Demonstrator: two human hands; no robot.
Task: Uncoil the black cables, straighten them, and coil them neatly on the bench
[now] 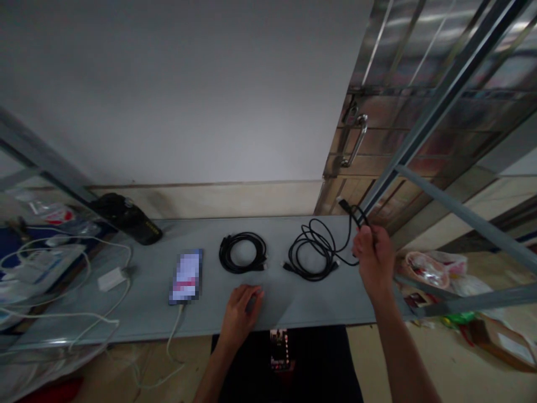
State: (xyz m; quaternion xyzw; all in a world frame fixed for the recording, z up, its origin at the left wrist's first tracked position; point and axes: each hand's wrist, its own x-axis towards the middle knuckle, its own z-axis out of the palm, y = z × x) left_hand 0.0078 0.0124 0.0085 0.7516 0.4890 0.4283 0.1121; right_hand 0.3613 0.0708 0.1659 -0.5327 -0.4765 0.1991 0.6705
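My right hand (375,258) is raised at the table's right end, its fingers closed on a black cable (312,274). One plug end of that cable (344,205) sticks out past my fingers. The rest lies in loose loops on the table, with more plug ends showing at its sides. My left hand (243,313) rests at the front edge, fingers loosely bent and apart from the thumb, nothing in it. Just beyond it lies a second black cable (229,263), wound in a neat coil, untouched.
A lit phone (187,277) on a white charging cord lies left of the coil. Further left are a white adapter (112,279), tangled white cords and a black bottle (130,221) on its side. Grey metal posts (423,129) rise at the right. A second phone (279,350) sits on my lap.
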